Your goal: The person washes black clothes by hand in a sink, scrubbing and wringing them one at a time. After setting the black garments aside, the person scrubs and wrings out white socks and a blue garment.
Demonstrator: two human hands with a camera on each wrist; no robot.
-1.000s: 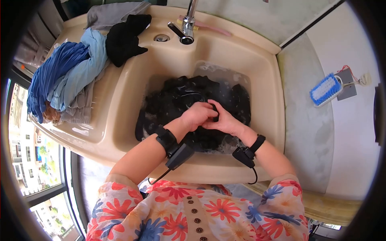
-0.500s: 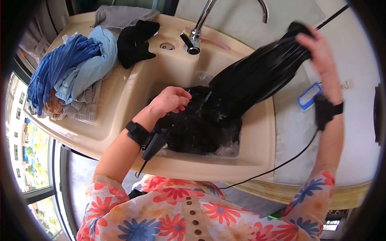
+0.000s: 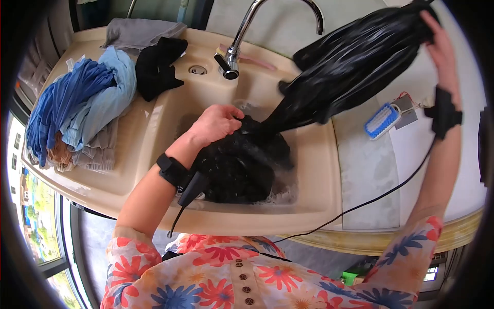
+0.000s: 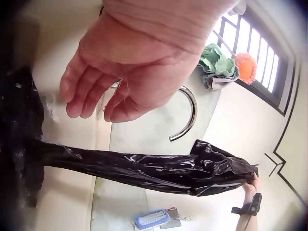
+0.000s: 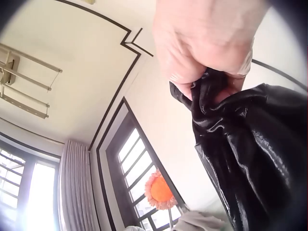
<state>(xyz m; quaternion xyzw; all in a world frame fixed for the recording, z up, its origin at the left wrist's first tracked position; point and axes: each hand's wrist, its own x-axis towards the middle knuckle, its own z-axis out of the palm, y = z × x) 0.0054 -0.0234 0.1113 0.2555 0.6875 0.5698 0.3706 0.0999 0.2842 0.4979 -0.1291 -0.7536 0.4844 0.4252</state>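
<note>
High at the right, my right hand [image 3: 441, 49] grips one end of a wet black garment [image 3: 355, 67], and the right wrist view shows the cloth bunched between thumb and fingers. The garment stretches down in shiny folds toward more black cloth [image 3: 234, 172] lying in the water of a beige sink [image 3: 316, 190]. Over the sink's left part hovers my left hand [image 3: 216, 125], close above the black cloth. Its fingers [image 4: 89, 94] hang loosely bent in the left wrist view, holding nothing.
A chrome faucet [image 3: 237, 44] rises behind the sink. Blue clothes [image 3: 69, 98], a black cloth [image 3: 158, 69] and a grey cloth [image 3: 141, 33] lie on the left drainboard. On the right wall hangs a blue-and-white brush [image 3: 382, 121]; a cable [image 3: 370, 198] trails from my right wrist.
Both hands were together over the sink. My right hand has since swung up and right, pulling the garment out of the water; my left hand has come apart to the left.
</note>
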